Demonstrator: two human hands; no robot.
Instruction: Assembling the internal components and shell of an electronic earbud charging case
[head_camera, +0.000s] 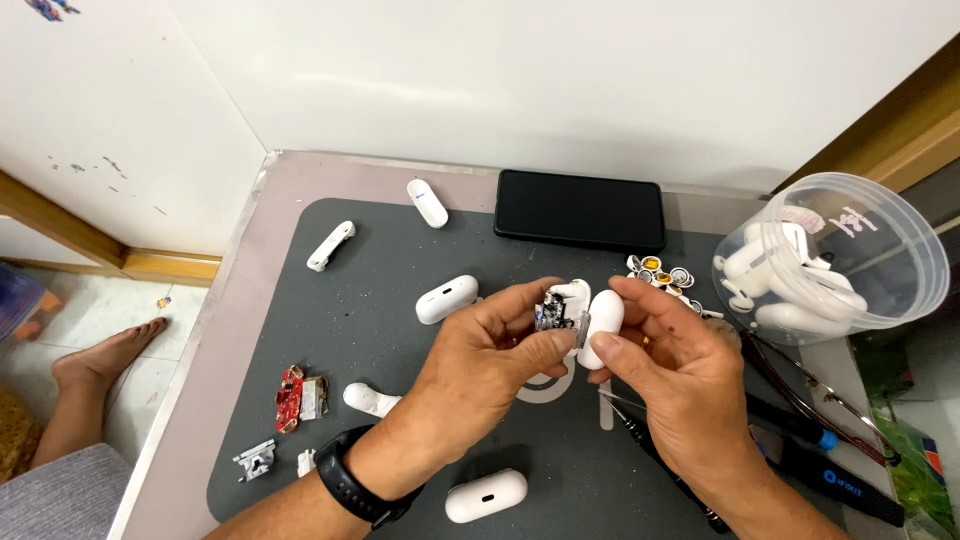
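White earbud cases (785, 275) in clear tub (900, 290)

Table (300, 190), grey mat (400, 260), phone (580, 208), white earbud cases (446, 298)

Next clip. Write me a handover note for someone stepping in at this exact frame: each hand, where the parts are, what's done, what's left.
Left hand: pinching the opened white case half, its circuit board exposed.
Right hand: gripping the white lid, hinged against that half.
Both are held above the grey mat.
On the mat: closed white cases, loose white shell pieces, a red board, a metal bracket, a black phone. A clear tub of white parts sits at the right, tools below it.
Done: the case is opened up.
Left: board is not yet out; lid and half are not yet apart.
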